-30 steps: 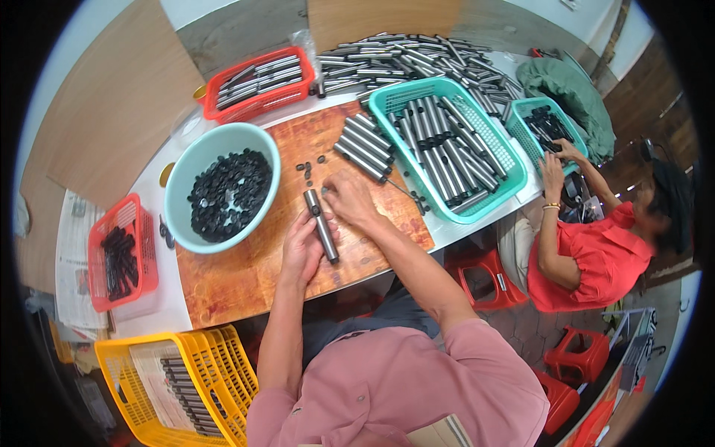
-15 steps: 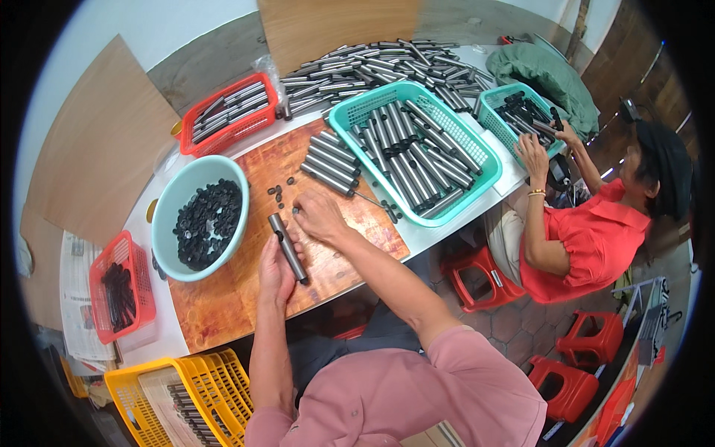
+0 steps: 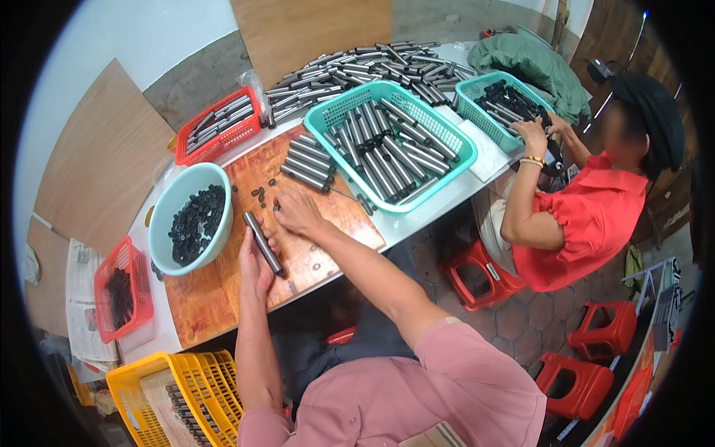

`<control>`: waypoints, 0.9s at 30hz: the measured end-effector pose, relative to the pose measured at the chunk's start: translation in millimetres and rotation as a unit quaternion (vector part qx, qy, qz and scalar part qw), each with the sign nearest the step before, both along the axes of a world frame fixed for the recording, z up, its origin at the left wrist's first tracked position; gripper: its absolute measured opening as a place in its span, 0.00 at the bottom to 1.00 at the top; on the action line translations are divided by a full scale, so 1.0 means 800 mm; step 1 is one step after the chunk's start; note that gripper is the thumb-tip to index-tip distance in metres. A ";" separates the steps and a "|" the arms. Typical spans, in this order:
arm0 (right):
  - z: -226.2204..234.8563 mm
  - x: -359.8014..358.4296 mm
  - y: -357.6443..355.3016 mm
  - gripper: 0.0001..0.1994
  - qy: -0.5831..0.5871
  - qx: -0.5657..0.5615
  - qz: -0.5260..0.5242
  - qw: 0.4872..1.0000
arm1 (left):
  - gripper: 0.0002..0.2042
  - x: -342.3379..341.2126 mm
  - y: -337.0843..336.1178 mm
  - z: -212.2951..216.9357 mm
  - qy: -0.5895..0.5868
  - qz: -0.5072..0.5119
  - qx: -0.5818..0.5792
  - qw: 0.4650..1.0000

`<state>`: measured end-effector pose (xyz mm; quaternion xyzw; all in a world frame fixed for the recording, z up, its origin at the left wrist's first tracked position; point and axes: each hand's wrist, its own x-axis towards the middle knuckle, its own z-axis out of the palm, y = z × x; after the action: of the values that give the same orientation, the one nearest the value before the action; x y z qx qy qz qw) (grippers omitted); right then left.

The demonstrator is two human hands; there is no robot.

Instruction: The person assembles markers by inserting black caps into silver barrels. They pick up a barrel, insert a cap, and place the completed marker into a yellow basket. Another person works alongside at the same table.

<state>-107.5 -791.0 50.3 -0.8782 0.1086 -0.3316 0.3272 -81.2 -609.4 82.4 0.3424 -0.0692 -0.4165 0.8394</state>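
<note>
My left hand (image 3: 255,264) is closed around a dark-ended metal tube (image 3: 263,242), held tilted above the wooden board (image 3: 208,309). Just to its right, my right hand (image 3: 299,214) pinches a small black cap (image 3: 276,208) near the tube's upper end. A few loose black caps (image 3: 261,195) lie on the board beyond my hands. Farther back, several metal tubes (image 3: 307,162) rest side by side in a row. Left of my hands stands a pale blue bowl (image 3: 165,195) holding a heap of black caps (image 3: 197,223).
A teal basket (image 3: 467,149) full of tubes stands beyond the board, before a large tube pile (image 3: 357,67). Red baskets (image 3: 255,127) and yellow crates (image 3: 175,365) are at the left. At right, a co-worker in red (image 3: 585,227) handles parts over another teal basket (image 3: 477,119).
The whole view has shifted slightly, so most things on the table appear farther left. My hands keep nearly the same pose, with the tube still in the left one.
</note>
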 end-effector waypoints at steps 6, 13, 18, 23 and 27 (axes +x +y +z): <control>0.010 -0.005 -0.017 0.12 0.081 -0.020 0.004 0.996 | 0.17 0.008 -0.009 -0.002 -0.029 -0.004 -0.007 1.000; 0.025 -0.071 -0.030 0.12 0.181 -0.067 0.012 0.981 | 0.18 0.035 0.000 -0.033 -0.064 -0.051 -0.033 0.996; 0.019 -0.097 -0.035 0.13 0.151 -0.071 0.013 0.986 | 0.18 0.038 -0.003 -0.036 -0.074 -0.047 -0.014 0.996; 0.015 -0.110 -0.034 0.13 0.112 -0.105 0.006 0.988 | 0.19 0.038 -0.005 -0.037 -0.081 -0.047 0.006 0.996; 0.020 -0.102 -0.036 0.14 0.163 -0.125 0.008 0.979 | 0.18 0.044 -0.003 -0.038 -0.078 -0.063 -0.027 0.995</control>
<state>-189.2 -819.8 66.4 -0.9552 0.1109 -0.1927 0.1953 -45.7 -612.2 51.7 0.3462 -0.1670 -0.4387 0.8123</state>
